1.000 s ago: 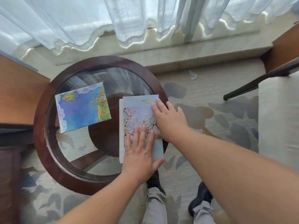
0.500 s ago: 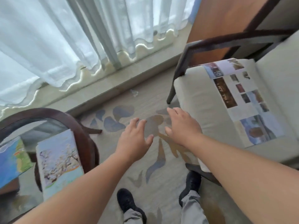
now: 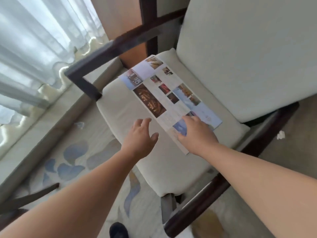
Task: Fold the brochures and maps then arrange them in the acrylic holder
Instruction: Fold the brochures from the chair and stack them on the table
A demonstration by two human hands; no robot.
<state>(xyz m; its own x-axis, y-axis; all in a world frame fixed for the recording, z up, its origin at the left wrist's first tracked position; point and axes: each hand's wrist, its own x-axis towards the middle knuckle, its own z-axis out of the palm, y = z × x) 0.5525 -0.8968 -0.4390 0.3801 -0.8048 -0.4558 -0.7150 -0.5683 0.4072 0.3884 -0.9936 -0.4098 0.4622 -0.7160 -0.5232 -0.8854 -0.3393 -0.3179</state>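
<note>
- An unfolded brochure (image 3: 164, 93) lies flat and slantwise on the cream seat cushion (image 3: 120, 107) of a dark-framed chair (image 3: 109, 48). Its far end is close to the cushion's back left corner, and its near end lies towards the right edge.
- The brochure's open face shows several small photographs, a long dark brown picture along its left side and pale blue panels at both ends.
- The right hand (image 3: 197, 134) rests on the near end of the brochure. Its fingers lie spread on the paper and are not curled round it.
- The left hand (image 3: 139, 140) is released and holds nothing. Its fingers are loosely spread, above the bare seat cushion just left of the brochure's long edge and apart from the paper.
- A cream back cushion (image 3: 248, 48) stands behind the seat.
- White curtains (image 3: 34, 40) hang at the left.
- A pale carpet with blue leaf shapes (image 3: 73, 160) covers the floor, with a dark shoe (image 3: 118, 231) at the bottom edge.
</note>
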